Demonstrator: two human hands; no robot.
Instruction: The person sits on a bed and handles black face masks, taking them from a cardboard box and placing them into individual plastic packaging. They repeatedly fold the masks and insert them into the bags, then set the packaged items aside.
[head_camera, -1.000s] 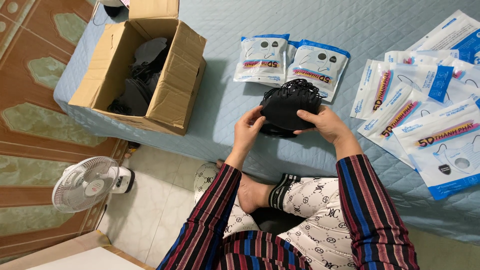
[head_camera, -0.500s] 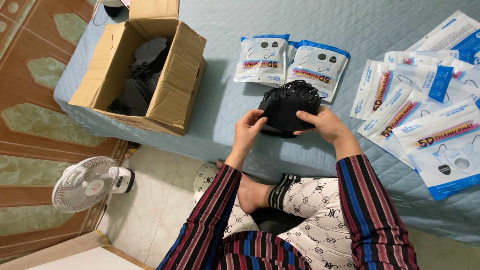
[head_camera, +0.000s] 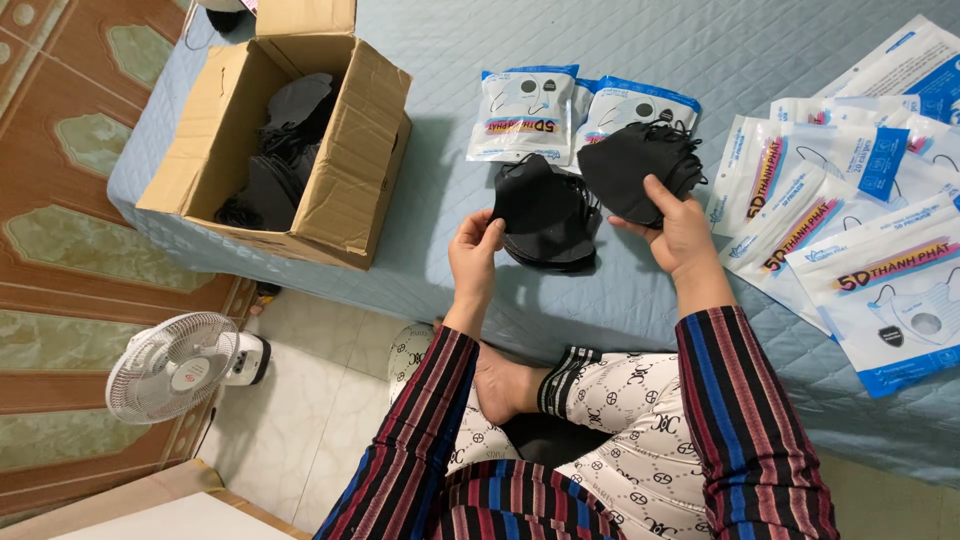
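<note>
Head view: person seated at the edge of a blue quilted bedspread, both hands on black face masks. Left hand is closed in a pinch, thumb and fingers on the near edge of the left mask pile, which lies on the bedspread. Right hand is closed around a second mask bundle, thumb on top, bundle lifted slightly and tilted toward the pouches. The two lots sit just beside each other; whether their edges touch is hard to tell, black on black.

Two filled white-and-blue pouches lie just behind the masks. A spread of flat pouches, seemingly empty, covers the bedspread at right. An open cardboard box with more black masks inside stands well apart at left. A small white fan sits on the floor below the bed edge, and a bare foot rests across the person's lap.

Step in hand, as I read it: one batch of masks split into two lots, one per hand, likely for counting or squaring up. A next move calls for holding each stack aligned so ear loops don't snag, and for a flat pouch from the right within reach.
</note>
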